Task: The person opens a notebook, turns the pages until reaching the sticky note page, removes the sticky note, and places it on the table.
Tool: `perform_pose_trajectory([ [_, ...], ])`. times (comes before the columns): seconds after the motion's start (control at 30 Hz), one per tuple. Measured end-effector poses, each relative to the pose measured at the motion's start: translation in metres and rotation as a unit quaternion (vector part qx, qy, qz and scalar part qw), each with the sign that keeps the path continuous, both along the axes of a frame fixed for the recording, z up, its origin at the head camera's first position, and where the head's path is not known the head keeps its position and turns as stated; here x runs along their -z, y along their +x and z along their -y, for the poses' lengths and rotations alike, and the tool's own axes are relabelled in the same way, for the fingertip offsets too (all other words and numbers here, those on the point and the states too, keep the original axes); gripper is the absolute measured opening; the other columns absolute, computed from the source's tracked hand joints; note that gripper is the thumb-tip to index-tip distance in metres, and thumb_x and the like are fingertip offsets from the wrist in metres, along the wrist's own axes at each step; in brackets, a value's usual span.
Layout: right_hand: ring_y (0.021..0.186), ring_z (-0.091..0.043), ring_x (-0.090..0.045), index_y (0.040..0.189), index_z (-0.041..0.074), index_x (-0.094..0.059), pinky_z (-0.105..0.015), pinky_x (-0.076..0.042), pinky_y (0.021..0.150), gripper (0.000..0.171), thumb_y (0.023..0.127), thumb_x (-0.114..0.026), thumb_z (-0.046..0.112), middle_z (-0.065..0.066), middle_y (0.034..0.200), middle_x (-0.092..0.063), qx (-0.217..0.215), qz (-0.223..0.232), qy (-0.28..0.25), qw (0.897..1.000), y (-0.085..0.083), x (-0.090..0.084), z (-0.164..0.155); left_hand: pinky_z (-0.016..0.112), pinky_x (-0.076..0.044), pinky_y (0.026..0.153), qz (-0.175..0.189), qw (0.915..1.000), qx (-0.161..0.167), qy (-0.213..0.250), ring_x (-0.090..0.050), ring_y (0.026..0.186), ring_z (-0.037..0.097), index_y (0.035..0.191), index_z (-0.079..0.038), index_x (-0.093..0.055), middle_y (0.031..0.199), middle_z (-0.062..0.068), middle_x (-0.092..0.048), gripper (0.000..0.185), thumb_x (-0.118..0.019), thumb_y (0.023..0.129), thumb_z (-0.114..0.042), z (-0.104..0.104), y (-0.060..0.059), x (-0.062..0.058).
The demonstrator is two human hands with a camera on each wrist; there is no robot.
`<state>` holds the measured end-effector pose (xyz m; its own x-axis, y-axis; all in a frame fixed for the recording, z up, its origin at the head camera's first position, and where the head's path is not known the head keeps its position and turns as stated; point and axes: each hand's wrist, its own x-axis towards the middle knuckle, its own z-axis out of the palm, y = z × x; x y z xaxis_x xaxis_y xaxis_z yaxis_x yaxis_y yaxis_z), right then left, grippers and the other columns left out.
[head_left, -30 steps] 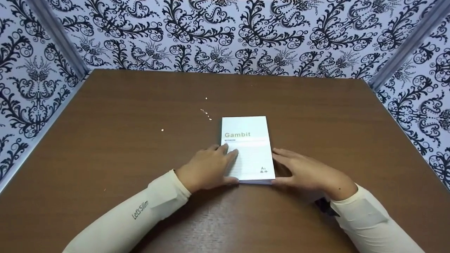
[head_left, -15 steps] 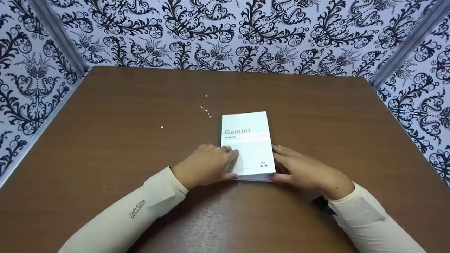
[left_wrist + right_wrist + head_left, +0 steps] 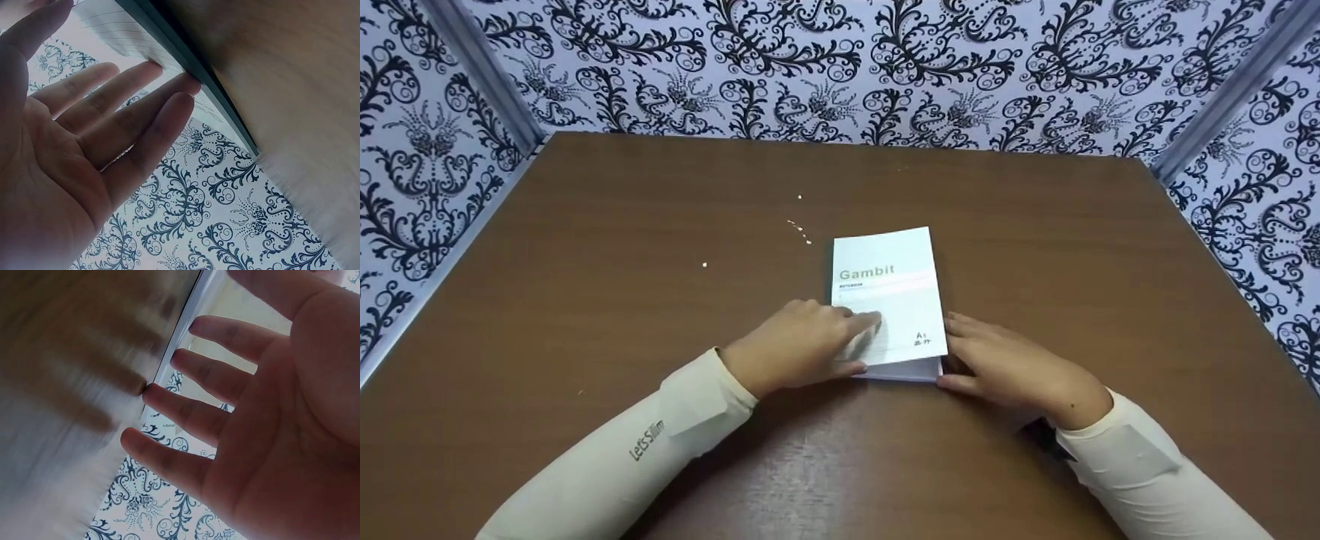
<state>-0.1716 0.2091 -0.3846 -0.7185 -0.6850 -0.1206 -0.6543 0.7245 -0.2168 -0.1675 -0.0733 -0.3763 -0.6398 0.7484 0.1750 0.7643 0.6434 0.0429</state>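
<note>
Notebook lies flat on a brown wood-grain table, a little toward the near side of its middle, long edges running away from the person; the table fills a booth walled on three sides with pale wallpaper printed in black scrollwork, grey strips running down the two far corners; a few pale crumbs sit on the table just beyond the notebook's far left corner, another speck further left. No containers show in any view.

Its cover is white to pale blue, with "Gambit" in tan letters across the upper part, a small dark line of print beneath, faint ruled lines over the lower half and a small mark near the lower right corner; the near edge shows a stack of white pages; the left wrist view shows a dark thin edge and a ruled page against the fingertips.

Left hand rests on the notebook's near left part, fingers nearly straight, tips on the cover, gripping nothing; right hand lies on the table against the near right edge, fingers extended and spread, fingertips touching the edge, holding nothing; both arms wear cream sleeves.
</note>
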Motion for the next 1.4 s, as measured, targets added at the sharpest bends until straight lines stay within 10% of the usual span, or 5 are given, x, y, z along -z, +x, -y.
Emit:
perform_pose_trajectory([
  [0.33,0.138,-0.044,-0.045,0.138,0.012,-0.059,-0.056,-0.036,0.114,0.049,0.092,-0.071,0.023,-0.020,0.144,-0.054,-0.026,-0.031,-0.009,0.999,0.000,-0.001,0.002,0.040,-0.053,0.054,-0.052,0.9982,0.017,0.024,-0.062,0.058,0.024,0.146,-0.016,-0.049,0.092,0.007,-0.070,0.065,-0.073,0.090,-0.036,0.001,0.001,0.001],
  [0.6,0.134,-0.046,-0.050,0.117,0.006,-0.069,-0.055,-0.041,0.109,0.031,0.091,-0.073,0.023,-0.022,0.140,-0.057,-0.019,-0.047,0.004,0.999,0.001,-0.002,0.005,0.039,-0.056,0.070,-0.078,0.9933,0.053,0.067,-0.071,0.089,0.021,0.153,-0.017,-0.038,0.120,0.005,-0.069,0.080,-0.077,0.083,-0.025,0.001,0.002,0.001],
  [0.97,0.139,-0.043,-0.045,0.143,0.010,-0.055,-0.058,-0.044,0.105,0.054,0.094,-0.069,0.027,-0.019,0.150,-0.050,-0.026,-0.052,0.015,0.998,0.003,-0.002,0.005,0.051,-0.045,0.104,-0.100,0.9904,0.059,0.074,-0.045,0.141,0.029,0.160,-0.020,-0.019,0.157,0.011,-0.040,0.095,-0.070,0.081,-0.017,-0.006,0.004,-0.003],
  [1.4,0.140,-0.042,-0.045,0.145,0.011,-0.053,-0.057,-0.042,0.107,0.055,0.094,-0.069,0.025,-0.017,0.152,-0.048,-0.022,-0.044,0.015,0.999,0.006,-0.004,0.003,0.055,-0.026,0.119,-0.193,0.9730,0.083,0.094,-0.033,0.150,0.027,0.154,-0.021,-0.038,0.157,0.009,-0.042,0.076,-0.061,0.082,-0.010,-0.004,0.008,-0.016],
])
